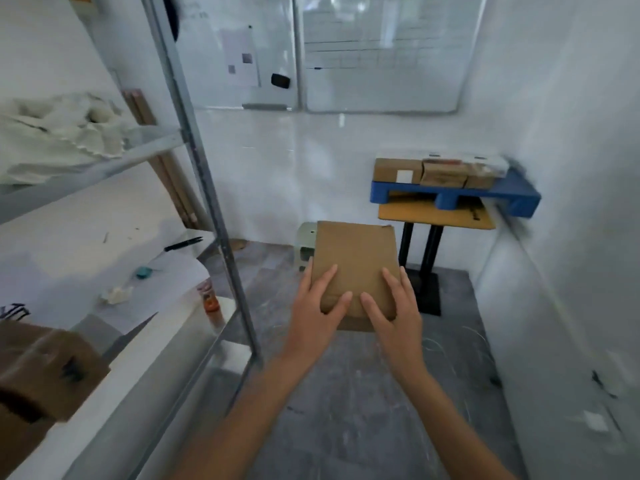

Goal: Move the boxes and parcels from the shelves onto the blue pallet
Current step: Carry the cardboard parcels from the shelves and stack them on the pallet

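Brown parcel (pixel 355 261) held in mid-air over grey floor (pixel 346 393), both hands on top near edge. Left hand (pixel 317 306) fingers extended flat on cardboard, thumb wrapping side; right hand (pixel 394 303) same, grasping parcel's right edge. Shelf rack (pixel 204 188) to left, carrying blurred brown box (pixel 41 368), black pen (pixel 183 243), small jar (pixel 207 296). Farther: blue pallet (pixel 453 195) on small counter (pixel 436 216), carrying boxes (pixel 436 173); one bears white label, unreadable. Whiteboard (pixel 381 53) behind, writing illegible.

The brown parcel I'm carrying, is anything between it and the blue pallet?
Nothing visible blocks it. The brown parcel, held by left hand and right hand, faces open floor up to the blue pallet.
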